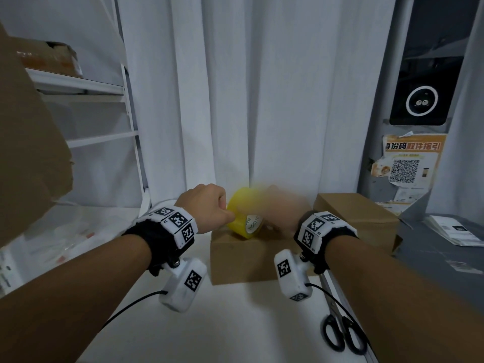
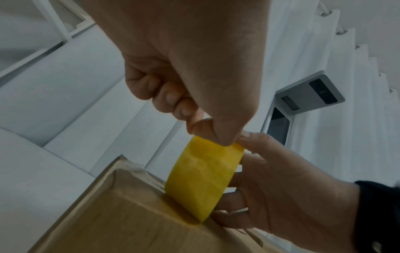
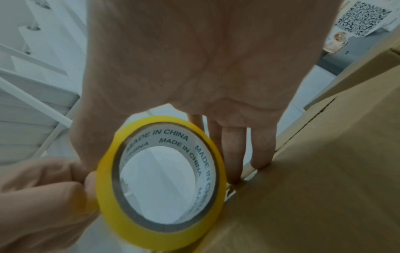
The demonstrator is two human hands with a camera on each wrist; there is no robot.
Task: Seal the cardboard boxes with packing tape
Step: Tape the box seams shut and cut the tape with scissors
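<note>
On the cardboard box (image 1: 237,254), yellow tape roll (image 1: 243,214) between both hands.

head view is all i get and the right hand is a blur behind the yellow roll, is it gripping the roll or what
Observer: No clear grip. In the right wrist view the right hand has straight fingers beside the tape roll, with their tips down on the cardboard box.
Operator: ok and the left, got the tape end yet
Observer: The left wrist view shows the left hand pinching the roll's top edge between thumb and forefinger. I cannot tell whether a loose end is lifted.
Operator: roll lifted or sitting
Observer: Sitting on edge. In the left wrist view its lower rim touches the box top.
</note>
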